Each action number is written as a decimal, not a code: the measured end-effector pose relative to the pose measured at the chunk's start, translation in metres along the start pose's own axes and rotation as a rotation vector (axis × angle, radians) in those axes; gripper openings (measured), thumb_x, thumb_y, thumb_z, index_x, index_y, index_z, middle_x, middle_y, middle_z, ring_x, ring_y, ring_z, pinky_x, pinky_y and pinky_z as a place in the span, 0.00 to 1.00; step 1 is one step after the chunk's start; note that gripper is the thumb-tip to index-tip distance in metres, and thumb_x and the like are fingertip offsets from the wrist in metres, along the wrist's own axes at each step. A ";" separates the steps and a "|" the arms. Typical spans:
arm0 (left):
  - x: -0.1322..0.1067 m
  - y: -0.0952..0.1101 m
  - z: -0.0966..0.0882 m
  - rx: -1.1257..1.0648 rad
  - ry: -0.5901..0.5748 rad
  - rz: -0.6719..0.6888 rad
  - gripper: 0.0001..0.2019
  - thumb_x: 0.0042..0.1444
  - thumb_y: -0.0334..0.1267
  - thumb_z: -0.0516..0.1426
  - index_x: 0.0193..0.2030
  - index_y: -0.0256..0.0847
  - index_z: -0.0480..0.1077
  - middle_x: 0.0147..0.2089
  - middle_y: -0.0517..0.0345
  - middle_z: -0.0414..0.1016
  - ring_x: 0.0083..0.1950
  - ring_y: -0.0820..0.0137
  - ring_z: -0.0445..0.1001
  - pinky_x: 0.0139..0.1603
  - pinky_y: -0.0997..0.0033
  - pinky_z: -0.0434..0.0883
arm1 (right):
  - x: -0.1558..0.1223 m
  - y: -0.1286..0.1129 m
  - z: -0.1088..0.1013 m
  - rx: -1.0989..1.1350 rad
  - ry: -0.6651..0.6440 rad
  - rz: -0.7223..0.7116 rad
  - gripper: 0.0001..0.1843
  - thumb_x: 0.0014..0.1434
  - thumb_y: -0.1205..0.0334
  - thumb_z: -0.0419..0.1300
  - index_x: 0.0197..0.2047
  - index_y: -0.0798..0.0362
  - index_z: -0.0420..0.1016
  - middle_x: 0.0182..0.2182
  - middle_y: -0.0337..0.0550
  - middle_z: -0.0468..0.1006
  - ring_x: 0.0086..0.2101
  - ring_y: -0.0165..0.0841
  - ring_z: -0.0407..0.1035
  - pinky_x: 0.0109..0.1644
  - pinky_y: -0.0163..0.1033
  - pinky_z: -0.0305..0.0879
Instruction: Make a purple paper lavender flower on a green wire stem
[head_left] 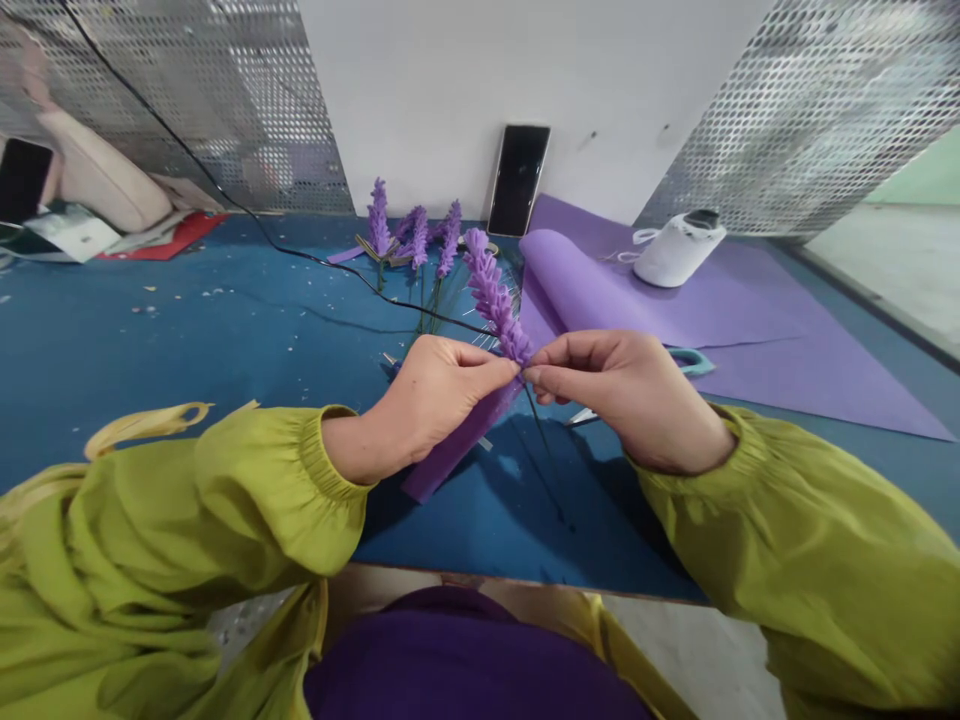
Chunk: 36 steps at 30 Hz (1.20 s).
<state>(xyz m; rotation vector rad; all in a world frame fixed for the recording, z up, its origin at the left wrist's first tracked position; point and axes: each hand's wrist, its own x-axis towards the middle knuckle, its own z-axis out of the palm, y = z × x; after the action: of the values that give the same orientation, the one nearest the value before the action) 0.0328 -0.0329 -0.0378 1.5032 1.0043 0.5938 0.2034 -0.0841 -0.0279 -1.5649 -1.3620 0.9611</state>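
Observation:
A purple lavender flower (491, 290) made of looped strip leans up and left above the table, its thin dark stem (546, 445) pointing down to the right. At the flower's base my left hand (450, 390) pinches the lower loops and a purple strip (457, 450), whose loose end hangs down toward me. Facing it, my right hand (611, 385) is closed in a pinch on the same base, fingertips almost meeting the left ones. What exactly lies between the fingertips is partly hidden. Scissors (691, 362) with a teal handle lie partly behind my right hand.
Several finished lavender flowers (379, 220) lie at the back of the blue table (225, 340). A phone (519, 180) leans on the white board. Purple sheets (750, 310) and a white container (679, 250) are on the right. A black cable (300, 253) crosses the table. Another person's arm (105, 170) rests at far left.

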 end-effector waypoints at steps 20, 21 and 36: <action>0.004 0.002 0.001 -0.020 -0.037 -0.061 0.13 0.49 0.46 0.62 0.24 0.37 0.71 0.19 0.66 0.63 0.18 0.81 0.55 0.17 0.77 0.48 | 0.000 0.003 0.001 0.074 0.014 0.024 0.04 0.45 0.66 0.66 0.24 0.55 0.75 0.20 0.36 0.71 0.22 0.25 0.60 0.25 0.33 0.55; 0.004 0.002 0.001 -0.012 -0.035 -0.068 0.14 0.48 0.46 0.62 0.24 0.37 0.71 0.20 0.65 0.63 0.18 0.80 0.55 0.17 0.77 0.48 | 0.000 0.002 0.000 0.100 0.006 0.041 0.03 0.45 0.66 0.66 0.24 0.55 0.76 0.20 0.36 0.71 0.21 0.25 0.61 0.25 0.33 0.56; 0.005 0.004 0.000 -0.022 -0.076 -0.040 0.15 0.48 0.45 0.62 0.20 0.37 0.66 0.19 0.67 0.57 0.19 0.80 0.52 0.19 0.75 0.47 | -0.001 0.002 -0.001 -0.029 -0.004 0.003 0.03 0.46 0.65 0.65 0.24 0.54 0.75 0.19 0.36 0.68 0.21 0.25 0.57 0.24 0.33 0.52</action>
<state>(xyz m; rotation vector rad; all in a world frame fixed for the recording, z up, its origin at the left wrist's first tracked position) 0.0362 -0.0285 -0.0345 1.4724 0.9647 0.5139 0.2047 -0.0849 -0.0291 -1.5880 -1.3819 0.9504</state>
